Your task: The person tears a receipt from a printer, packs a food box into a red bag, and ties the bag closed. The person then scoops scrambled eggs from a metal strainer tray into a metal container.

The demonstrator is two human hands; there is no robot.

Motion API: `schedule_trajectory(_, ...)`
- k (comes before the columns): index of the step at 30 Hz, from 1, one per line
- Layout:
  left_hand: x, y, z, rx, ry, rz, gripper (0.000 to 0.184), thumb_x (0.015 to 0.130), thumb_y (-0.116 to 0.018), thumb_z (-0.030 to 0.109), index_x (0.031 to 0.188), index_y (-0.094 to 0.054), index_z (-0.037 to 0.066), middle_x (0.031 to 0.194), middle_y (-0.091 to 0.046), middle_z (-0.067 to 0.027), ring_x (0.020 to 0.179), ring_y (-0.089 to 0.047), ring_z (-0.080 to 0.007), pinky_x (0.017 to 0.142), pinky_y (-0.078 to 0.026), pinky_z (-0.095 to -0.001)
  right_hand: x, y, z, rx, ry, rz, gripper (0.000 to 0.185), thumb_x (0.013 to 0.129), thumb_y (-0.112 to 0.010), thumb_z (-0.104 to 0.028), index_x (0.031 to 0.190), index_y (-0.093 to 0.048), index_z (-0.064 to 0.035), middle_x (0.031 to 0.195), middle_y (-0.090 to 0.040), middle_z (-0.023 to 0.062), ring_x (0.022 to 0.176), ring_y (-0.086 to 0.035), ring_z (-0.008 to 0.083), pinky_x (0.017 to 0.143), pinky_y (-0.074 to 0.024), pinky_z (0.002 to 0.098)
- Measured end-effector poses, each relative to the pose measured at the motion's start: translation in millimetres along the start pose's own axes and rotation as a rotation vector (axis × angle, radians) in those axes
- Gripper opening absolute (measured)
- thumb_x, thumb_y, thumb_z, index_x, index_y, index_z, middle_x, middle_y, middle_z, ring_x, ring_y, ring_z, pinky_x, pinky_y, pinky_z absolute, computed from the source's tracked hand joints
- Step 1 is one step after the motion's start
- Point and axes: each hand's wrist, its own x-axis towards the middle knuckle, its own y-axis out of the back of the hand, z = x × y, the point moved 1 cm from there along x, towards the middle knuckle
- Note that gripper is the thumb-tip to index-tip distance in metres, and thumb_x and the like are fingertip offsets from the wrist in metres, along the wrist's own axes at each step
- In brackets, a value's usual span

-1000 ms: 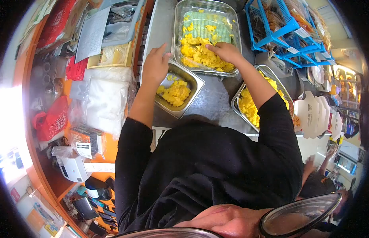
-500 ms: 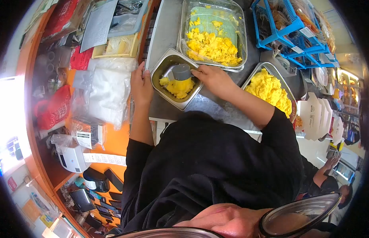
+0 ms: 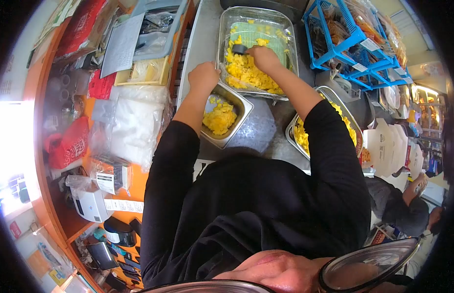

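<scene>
My right hand (image 3: 264,59) is closed on a dark grey scoop (image 3: 239,49), which sits in the yellow scrambled egg (image 3: 251,73) inside a wire-sided tray (image 3: 295,53) with a clear plastic liner. At that tray's left side my left hand (image 3: 204,78) is a fist against the rim. What its fingers grip is hidden. Below it, partly behind my left forearm, stands a square steel container (image 3: 245,110) with a mound of yellow egg (image 3: 220,119) in it.
A second tray (image 3: 290,132) of yellow egg is at the right, partly under my right arm. Blue baskets (image 3: 342,44) hold bagged items beyond it. White cartons (image 3: 388,149) stand farther right. Plastic bags (image 3: 134,117) lie on the orange shelf at left. Another person (image 3: 403,205) is at lower right.
My right hand has moved the scoop up out of the steel container and into the egg in the wire-sided tray. My left hand has left the container and closed at the tray's side.
</scene>
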Motion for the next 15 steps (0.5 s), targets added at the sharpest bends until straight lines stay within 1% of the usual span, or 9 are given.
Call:
schedule_trajectory(1,7,-1,-1,-0.027,0.016,-0.021,0.032,0.082,-0.061,0.030,0.106,-0.066,0.009,0.094,-0.067,-0.0173,0.092,-0.063,-0.0338,0.077,-0.049,-0.0451,0,1,-7,0.029,0.085,-0.008,0.032,0.079,-0.052,-0.005,0.106,-0.067,-0.0133,0.096,-0.065,0.0112,0.085,-0.065,0.0310,0.074,-0.0527,0.0425)
schedule_trajectory(2,13,-3,-3,-0.054,0.033,-0.045,0.032,0.081,-0.062,0.029,0.107,-0.067,0.010,0.094,-0.066,-0.0184,0.092,-0.063,-0.0349,0.079,-0.049,-0.0449,-4,6,-9,-0.004,0.106,-0.096,0.034,0.078,-0.053,-0.004,0.107,-0.066,-0.0147,0.097,-0.065,0.0099,0.088,-0.064,0.0294,0.076,-0.0508,0.0427)
schedule_trajectory(5,18,-10,-8,-0.104,0.060,-0.079,0.032,0.078,-0.064,0.028,0.105,-0.069,0.011,0.094,-0.066,-0.0202,0.091,-0.063,-0.0358,0.081,-0.048,-0.0436,-27,8,-4,-0.003,0.224,-0.193,0.033,0.077,-0.055,-0.005,0.106,-0.066,-0.0143,0.097,-0.066,0.0088,0.091,-0.063,0.0277,0.078,-0.0476,0.0422)
schedule_trajectory(8,19,-10,-7,-0.121,0.058,-0.068,0.033,0.077,-0.065,0.027,0.105,-0.070,0.010,0.094,-0.066,-0.0208,0.091,-0.063,-0.0358,0.081,-0.048,-0.0427,-44,12,9,0.040,0.266,-0.167,0.033,0.074,-0.057,-0.004,0.105,-0.066,-0.0127,0.096,-0.066,0.0085,0.094,-0.062,0.0276,0.080,-0.0449,0.0416)
schedule_trajectory(9,18,-10,-6,-0.124,0.056,-0.060,0.034,0.077,-0.065,0.027,0.106,-0.069,0.010,0.094,-0.067,-0.0209,0.091,-0.063,-0.0358,0.081,-0.048,-0.0426,-46,12,10,0.049,0.248,-0.230,0.029,0.077,-0.057,-0.010,0.104,-0.066,-0.0121,0.095,-0.066,0.0090,0.094,-0.062,0.0281,0.081,-0.0443,0.0431)
schedule_trajectory(11,18,-7,-5,-0.164,0.082,-0.118,0.034,0.077,-0.065,0.027,0.105,-0.069,0.009,0.095,-0.067,-0.0207,0.092,-0.063,-0.0356,0.082,-0.048,-0.0419,-49,22,4,0.071,0.212,-0.351,0.026,0.082,-0.057,-0.021,0.104,-0.066,-0.0109,0.094,-0.066,0.0102,0.096,-0.061,0.0291,0.083,-0.0432,0.0462)
schedule_trajectory(12,17,-5,-4,-0.183,0.096,-0.145,0.034,0.077,-0.065,0.027,0.105,-0.069,0.008,0.096,-0.067,-0.0207,0.092,-0.063,-0.0355,0.082,-0.048,-0.0415,-51,26,0,0.081,0.128,-0.383,0.032,0.083,-0.055,-0.031,0.105,-0.066,-0.0113,0.094,-0.067,0.0105,0.096,-0.061,0.0292,0.084,-0.0419,0.0474)
schedule_trajectory(14,14,-5,-2,-0.158,0.020,-0.083,0.029,0.077,-0.064,0.027,0.097,-0.070,0.007,0.095,-0.067,-0.0196,0.092,-0.063,-0.0356,0.080,-0.049,-0.0418,-53,33,-14,0.096,-0.033,-0.443,0.048,0.084,-0.051,-0.052,0.107,-0.066,-0.0122,0.093,-0.067,0.0109,0.098,-0.060,0.0294,0.085,-0.0393,0.0499)
schedule_trajectory(15,11,-5,-2,-0.146,-0.015,-0.052,0.026,0.077,-0.064,0.027,0.093,-0.071,0.006,0.094,-0.067,-0.0191,0.092,-0.063,-0.0357,0.079,-0.050,-0.0420,-56,38,-24,0.023,-0.039,-0.434,0.057,0.081,-0.048,-0.060,0.107,-0.067,-0.0126,0.092,-0.067,0.0109,0.098,-0.060,0.0292,0.086,-0.0382,0.0503)
